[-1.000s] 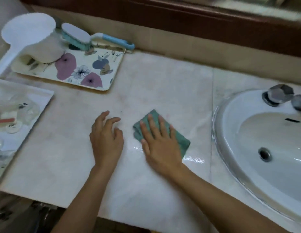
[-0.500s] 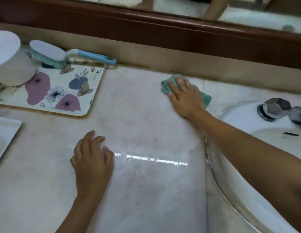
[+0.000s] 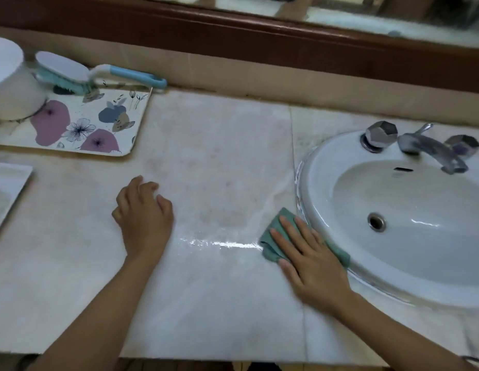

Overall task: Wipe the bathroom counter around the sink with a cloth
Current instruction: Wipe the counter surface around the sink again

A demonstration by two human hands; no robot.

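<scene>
A folded green cloth (image 3: 273, 238) lies on the pale marble counter (image 3: 219, 162), right against the left rim of the white oval sink (image 3: 321, 188). My right hand (image 3: 310, 259) presses flat on the cloth, fingers stretched out and covering most of it. My left hand (image 3: 143, 218) rests on the counter to the left, fingers loosely curled, holding nothing. A wet shiny streak runs along the counter between the two hands.
A floral tray (image 3: 80, 127) at the back left carries a white cup (image 3: 11, 84) and a blue-handled scrub brush (image 3: 80, 73). A white tray edge (image 3: 8, 188) shows at far left. The chrome tap and knobs (image 3: 420, 145) stand behind the basin. A wooden mirror frame runs along the wall.
My right hand has slid the cloth from the back of the counter near the wall toward me, down along the sink's left rim. My left hand has stayed put on the counter.
</scene>
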